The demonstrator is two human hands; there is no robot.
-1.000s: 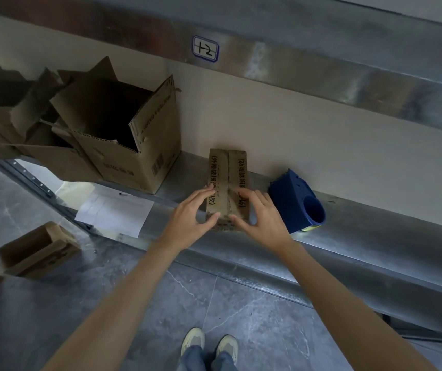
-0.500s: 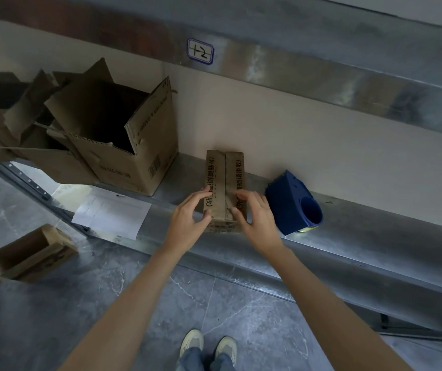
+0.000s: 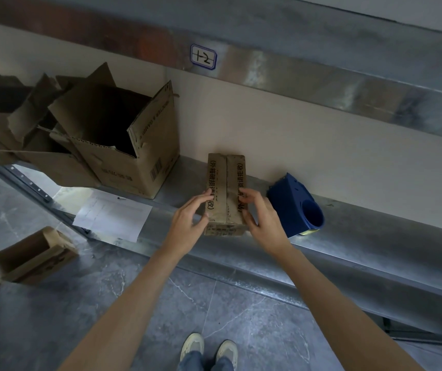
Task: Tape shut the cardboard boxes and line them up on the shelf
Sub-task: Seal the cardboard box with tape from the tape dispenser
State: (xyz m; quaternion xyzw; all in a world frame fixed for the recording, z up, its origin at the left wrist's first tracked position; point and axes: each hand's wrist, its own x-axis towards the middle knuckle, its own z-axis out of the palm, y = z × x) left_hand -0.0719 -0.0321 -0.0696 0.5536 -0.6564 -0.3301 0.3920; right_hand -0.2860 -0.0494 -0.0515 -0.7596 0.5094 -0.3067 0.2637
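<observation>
Head view: metal shelf (image 3: 375, 250) over grey floor (image 3: 241, 311); left hand (image 3: 187, 223) and right hand (image 3: 264, 218) grip a closed small box (image 3: 226, 183), fingers curled. Left of the fingers, an open carton (image 3: 134, 145), interior dark.

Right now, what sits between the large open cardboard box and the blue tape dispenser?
In the head view, a small brown cardboard box with closed flaps, held by the left hand and right hand.

A white paper sheet (image 3: 112, 219) lies at the shelf's (image 3: 375, 231) front edge, leftward; a handwritten label (image 3: 203, 56) sits on the upper beam (image 3: 321, 81).
</observation>
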